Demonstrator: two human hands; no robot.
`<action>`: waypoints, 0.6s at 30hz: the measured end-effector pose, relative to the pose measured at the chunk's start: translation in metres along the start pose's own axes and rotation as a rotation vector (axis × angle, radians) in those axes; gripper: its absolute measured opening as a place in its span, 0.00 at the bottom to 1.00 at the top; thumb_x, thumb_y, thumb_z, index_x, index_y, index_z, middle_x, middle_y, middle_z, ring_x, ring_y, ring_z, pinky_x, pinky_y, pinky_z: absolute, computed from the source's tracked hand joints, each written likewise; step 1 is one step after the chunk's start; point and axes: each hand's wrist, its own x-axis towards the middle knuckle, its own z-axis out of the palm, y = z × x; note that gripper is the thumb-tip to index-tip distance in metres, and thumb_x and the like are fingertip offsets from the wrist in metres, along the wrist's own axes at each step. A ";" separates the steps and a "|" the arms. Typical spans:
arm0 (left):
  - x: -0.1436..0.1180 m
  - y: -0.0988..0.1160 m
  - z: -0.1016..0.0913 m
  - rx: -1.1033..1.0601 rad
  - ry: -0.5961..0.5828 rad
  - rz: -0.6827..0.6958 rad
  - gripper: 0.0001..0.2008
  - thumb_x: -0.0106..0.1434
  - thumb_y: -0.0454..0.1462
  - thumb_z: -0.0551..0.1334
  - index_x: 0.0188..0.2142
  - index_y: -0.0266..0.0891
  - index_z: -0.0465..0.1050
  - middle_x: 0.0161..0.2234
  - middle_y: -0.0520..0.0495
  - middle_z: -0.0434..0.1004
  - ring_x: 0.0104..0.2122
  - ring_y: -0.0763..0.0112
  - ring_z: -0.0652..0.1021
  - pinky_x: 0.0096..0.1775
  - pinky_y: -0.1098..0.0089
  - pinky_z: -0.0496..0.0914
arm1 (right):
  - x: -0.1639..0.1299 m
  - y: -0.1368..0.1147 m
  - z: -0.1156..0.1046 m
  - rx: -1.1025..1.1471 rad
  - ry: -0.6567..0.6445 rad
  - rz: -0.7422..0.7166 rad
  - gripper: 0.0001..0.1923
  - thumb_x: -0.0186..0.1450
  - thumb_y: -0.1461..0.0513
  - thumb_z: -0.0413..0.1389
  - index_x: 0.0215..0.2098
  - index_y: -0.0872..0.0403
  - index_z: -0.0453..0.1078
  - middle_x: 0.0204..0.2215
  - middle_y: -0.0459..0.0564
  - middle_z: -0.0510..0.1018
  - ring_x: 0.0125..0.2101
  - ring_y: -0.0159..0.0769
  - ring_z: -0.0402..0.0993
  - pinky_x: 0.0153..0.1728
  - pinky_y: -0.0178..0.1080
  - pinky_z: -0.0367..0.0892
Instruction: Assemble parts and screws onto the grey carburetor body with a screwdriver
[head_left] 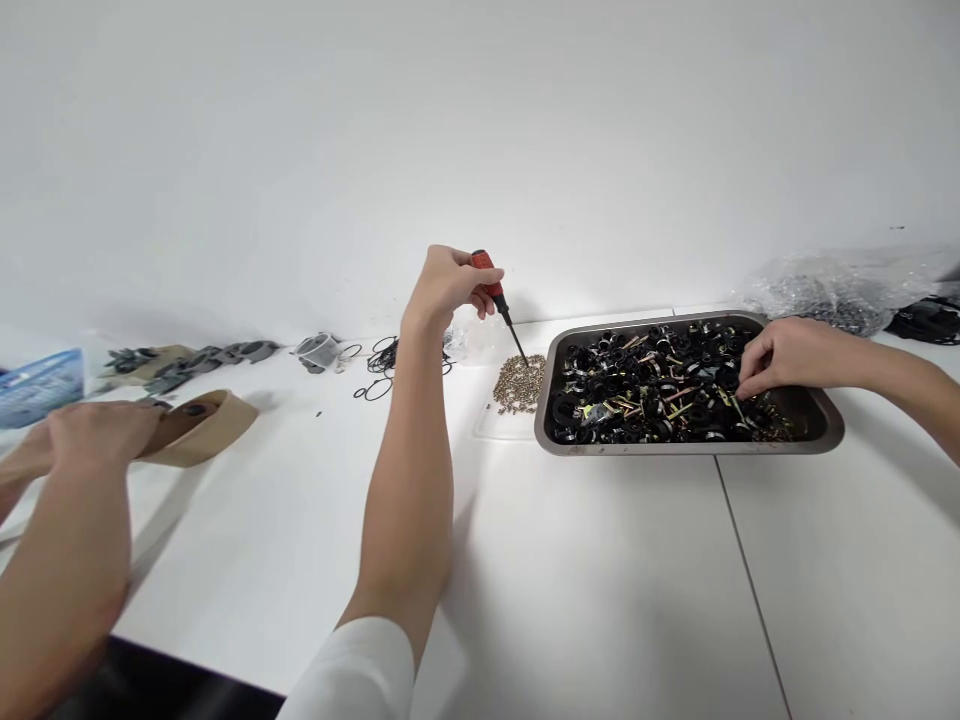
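My left hand (454,285) is closed round the red and black handle of a screwdriver (493,287). The shaft slants down, and its tip is at a pile of small brass-coloured screws (517,384) on a clear plastic sheet or lid (495,428). At the right end of a metal tray (622,449), my right hand (787,355) reaches in with fingers pinched together. What they hold, if anything, is hidden. Black ring-shaped parts (652,375) with metal bands and yellowish metal pieces heap up in the tray.
A co-worker's hands (97,435) are at the left by a roll of brown tape (202,450) and a blue basket (41,390). Black rings (384,355), a small grey cup (319,350) and clear plastic bags (825,290) lie along the white wall.
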 end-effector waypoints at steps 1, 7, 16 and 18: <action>0.003 -0.004 0.000 0.005 0.007 0.006 0.15 0.53 0.41 0.72 0.29 0.36 0.69 0.23 0.46 0.73 0.30 0.66 0.76 0.40 0.55 0.72 | 0.000 0.000 0.000 -0.001 -0.005 0.006 0.09 0.52 0.49 0.67 0.24 0.42 0.83 0.30 0.46 0.86 0.31 0.47 0.80 0.31 0.44 0.68; 0.019 -0.024 -0.003 -0.024 -0.056 0.201 0.20 0.52 0.48 0.74 0.28 0.39 0.68 0.17 0.55 0.67 0.30 0.71 0.75 0.43 0.57 0.73 | 0.001 0.001 0.000 0.009 0.005 -0.008 0.08 0.53 0.50 0.68 0.23 0.43 0.83 0.30 0.47 0.86 0.31 0.46 0.80 0.31 0.43 0.67; -0.016 0.033 0.020 -0.277 0.101 0.467 0.12 0.56 0.38 0.75 0.25 0.36 0.75 0.23 0.52 0.76 0.23 0.73 0.74 0.23 0.66 0.70 | -0.008 -0.017 -0.006 0.042 0.021 -0.035 0.04 0.54 0.56 0.68 0.26 0.46 0.84 0.30 0.44 0.86 0.32 0.39 0.79 0.33 0.39 0.65; -0.033 0.050 0.042 -0.394 0.024 0.562 0.09 0.57 0.37 0.74 0.28 0.35 0.77 0.25 0.51 0.78 0.23 0.71 0.76 0.22 0.66 0.71 | -0.009 -0.020 -0.007 0.050 0.025 -0.021 0.04 0.54 0.56 0.68 0.26 0.46 0.84 0.30 0.44 0.86 0.32 0.37 0.79 0.34 0.38 0.65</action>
